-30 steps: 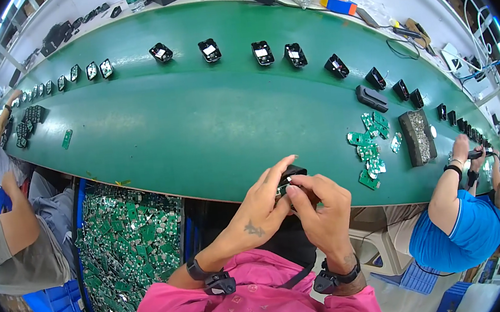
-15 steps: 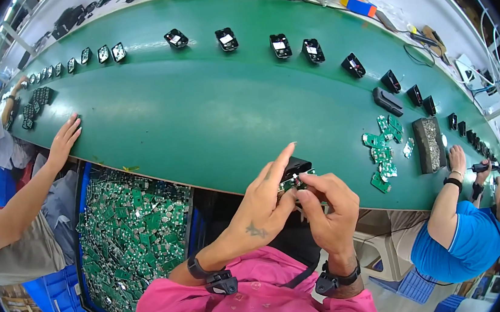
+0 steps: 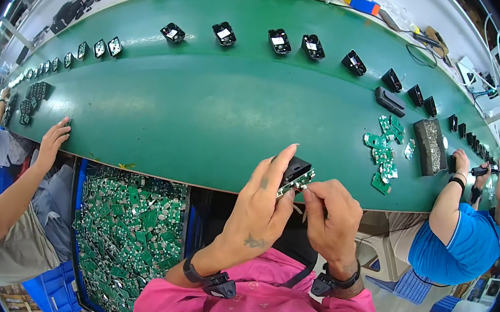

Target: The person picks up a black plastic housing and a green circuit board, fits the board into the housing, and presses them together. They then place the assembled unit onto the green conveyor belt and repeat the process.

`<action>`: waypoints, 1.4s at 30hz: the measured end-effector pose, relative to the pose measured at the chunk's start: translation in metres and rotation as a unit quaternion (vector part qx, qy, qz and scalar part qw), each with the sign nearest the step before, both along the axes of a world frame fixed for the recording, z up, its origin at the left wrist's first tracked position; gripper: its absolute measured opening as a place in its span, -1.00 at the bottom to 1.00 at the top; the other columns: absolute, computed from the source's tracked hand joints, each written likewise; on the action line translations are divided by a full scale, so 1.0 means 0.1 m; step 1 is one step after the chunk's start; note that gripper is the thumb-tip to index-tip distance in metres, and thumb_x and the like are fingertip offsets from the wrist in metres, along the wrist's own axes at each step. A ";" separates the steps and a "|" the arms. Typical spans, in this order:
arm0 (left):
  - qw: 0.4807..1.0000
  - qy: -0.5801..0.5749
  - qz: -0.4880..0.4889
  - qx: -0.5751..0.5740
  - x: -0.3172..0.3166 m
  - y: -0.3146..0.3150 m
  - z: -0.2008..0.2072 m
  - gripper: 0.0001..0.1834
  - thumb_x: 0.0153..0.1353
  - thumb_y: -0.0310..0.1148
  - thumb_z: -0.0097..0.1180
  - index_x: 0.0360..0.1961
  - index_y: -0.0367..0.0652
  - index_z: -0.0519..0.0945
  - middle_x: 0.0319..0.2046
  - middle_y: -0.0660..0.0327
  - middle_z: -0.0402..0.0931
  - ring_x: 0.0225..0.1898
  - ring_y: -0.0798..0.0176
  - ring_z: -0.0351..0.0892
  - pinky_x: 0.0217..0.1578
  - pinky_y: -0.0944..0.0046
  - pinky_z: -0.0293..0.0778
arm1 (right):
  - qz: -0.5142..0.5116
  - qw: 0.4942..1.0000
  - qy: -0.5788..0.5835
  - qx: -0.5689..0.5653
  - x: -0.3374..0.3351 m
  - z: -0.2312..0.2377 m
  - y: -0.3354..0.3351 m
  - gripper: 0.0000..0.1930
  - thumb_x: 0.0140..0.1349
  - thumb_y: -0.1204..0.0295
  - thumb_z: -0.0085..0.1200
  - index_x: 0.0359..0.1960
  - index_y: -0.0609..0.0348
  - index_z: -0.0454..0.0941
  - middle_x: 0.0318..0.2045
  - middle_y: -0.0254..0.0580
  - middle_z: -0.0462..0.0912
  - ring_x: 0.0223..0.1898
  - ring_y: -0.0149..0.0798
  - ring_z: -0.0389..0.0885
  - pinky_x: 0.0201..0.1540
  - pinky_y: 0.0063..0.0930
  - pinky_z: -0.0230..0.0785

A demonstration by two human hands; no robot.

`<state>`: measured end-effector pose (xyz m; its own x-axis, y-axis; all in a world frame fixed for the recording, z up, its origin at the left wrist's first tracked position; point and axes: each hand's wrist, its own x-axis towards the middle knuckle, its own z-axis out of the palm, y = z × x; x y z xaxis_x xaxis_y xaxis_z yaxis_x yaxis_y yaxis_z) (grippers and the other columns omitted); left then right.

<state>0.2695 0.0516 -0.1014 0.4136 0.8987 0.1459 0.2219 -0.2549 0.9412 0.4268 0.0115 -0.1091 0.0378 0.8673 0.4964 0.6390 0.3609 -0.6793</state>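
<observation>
My left hand [image 3: 255, 216] grips a black plastic housing [image 3: 296, 168] together with a green circuit board [image 3: 301, 181], above the table's near edge. Its forefinger stretches along the housing while the thumb presses at the board's lower side. Just right of the board, my right hand [image 3: 334, 217] has thumb and forefinger pinched together. Thin wires show by those fingertips, but what the pinch holds is too small to make out. Loose green circuit boards [image 3: 382, 154] lie on the table to the right, beside a grey-brown block [image 3: 430, 146].
Black housings [image 3: 279, 41] stand spaced along the green table [image 3: 197, 119]. A crate of circuit boards [image 3: 130, 229] sits below its edge at left. Co-workers sit on both sides; one's hand [image 3: 56, 140] rests at the left edge. A dark case [image 3: 390, 101] lies at right.
My right hand has drawn slightly down and away from the board, leaving more of the board and housing visible. The co-worker's hand at left has shifted a little left.
</observation>
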 end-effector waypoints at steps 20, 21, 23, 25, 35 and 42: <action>0.987 0.128 -0.022 0.097 0.04 0.03 0.08 -0.25 0.22 -0.60 0.06 0.45 -0.23 0.14 0.06 -0.22 0.38 -0.16 -0.31 0.58 -0.20 -0.06 0.57 | 0.061 0.992 -0.097 -0.045 0.15 0.22 0.07 -0.91 0.13 0.62 0.19 -0.36 0.25 0.53 -0.55 -0.12 0.48 -0.60 -0.07 0.48 -0.53 -0.24 0.28; 0.989 0.123 -0.029 0.077 0.04 0.04 0.09 -0.25 0.23 -0.59 0.06 0.45 -0.25 0.14 0.05 -0.23 0.38 -0.16 -0.32 0.57 -0.19 -0.06 0.57 | 0.061 0.992 -0.107 -0.038 0.15 0.20 0.07 -0.91 0.13 0.62 0.20 -0.36 0.24 0.53 -0.54 -0.13 0.49 -0.59 -0.07 0.49 -0.53 -0.24 0.28; 0.990 0.116 -0.036 0.077 0.02 0.07 0.07 -0.26 0.24 -0.59 0.05 0.45 -0.26 0.13 0.04 -0.23 0.38 -0.16 -0.33 0.57 -0.18 -0.07 0.56 | 0.058 0.988 -0.138 -0.030 0.15 0.19 0.05 -0.90 0.13 0.62 0.20 -0.35 0.23 0.53 -0.54 -0.14 0.48 -0.58 -0.08 0.49 -0.52 -0.25 0.29; 0.990 0.110 -0.041 0.076 0.02 0.07 0.06 -0.26 0.24 -0.58 0.04 0.45 -0.27 0.13 0.03 -0.24 0.38 -0.17 -0.34 0.56 -0.17 -0.07 0.56 | 0.058 0.984 -0.169 -0.022 0.14 0.17 0.04 -0.89 0.13 0.62 0.21 -0.34 0.23 0.53 -0.53 -0.16 0.48 -0.57 -0.10 0.50 -0.52 -0.26 0.30; 0.991 0.110 -0.079 0.012 -0.03 0.16 0.10 -0.24 0.21 -0.58 0.09 0.46 -0.21 0.19 -0.16 -0.06 0.44 -0.30 -0.04 0.47 -0.21 0.10 0.45 | 0.051 0.990 -0.124 -0.047 0.14 0.17 0.03 -0.92 0.18 0.62 0.19 -0.33 0.26 0.54 -0.53 -0.16 0.49 -0.57 -0.13 0.50 -0.51 -0.29 0.30; 0.996 0.054 -0.070 -0.007 -0.06 0.14 0.11 -0.25 0.22 -0.58 0.10 0.46 -0.19 0.22 -0.19 0.04 0.47 -0.39 0.17 0.42 -0.32 0.24 0.43 | 0.020 0.998 0.033 -0.058 0.05 0.08 -0.02 -0.98 0.31 0.62 0.12 -0.27 0.32 0.56 -0.53 -0.22 0.51 -0.58 -0.38 0.51 -0.53 -0.49 0.30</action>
